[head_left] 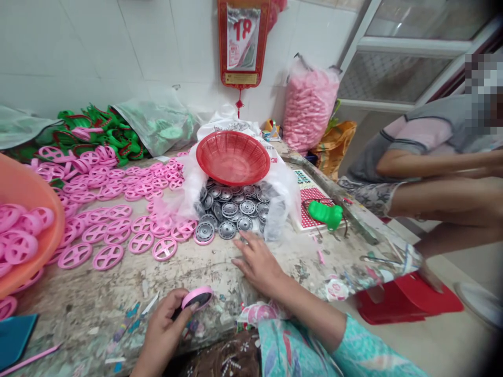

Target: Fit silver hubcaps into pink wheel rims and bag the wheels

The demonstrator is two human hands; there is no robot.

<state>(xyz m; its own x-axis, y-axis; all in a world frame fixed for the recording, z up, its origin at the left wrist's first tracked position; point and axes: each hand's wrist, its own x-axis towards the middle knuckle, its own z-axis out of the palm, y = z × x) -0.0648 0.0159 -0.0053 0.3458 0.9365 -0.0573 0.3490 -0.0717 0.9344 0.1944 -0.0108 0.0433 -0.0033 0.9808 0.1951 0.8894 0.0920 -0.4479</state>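
Paint-crusted workbench (98,327), near to far: my left hand (161,335) is pinching a pink plastic wheel (197,298) between thumb and fingers, tilting it into view. My right hand (257,264) is resting open and empty, just short of the silver hubcaps (230,209). Pink wheels (108,256) are lying spread within reach; a red plastic basket (232,158) is sitting on a white plastic bag (283,183) beyond, before the tiled wall (118,47).

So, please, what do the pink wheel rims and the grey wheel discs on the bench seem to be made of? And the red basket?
The pink wheel rims look like moulded plastic: smooth, slightly glossy, evenly coloured. The grey wheel discs have a bright metallic finish, possibly plated plastic or stamped metal; the look cannot settle it. The red basket looks like moulded plastic, with a fine lattice.
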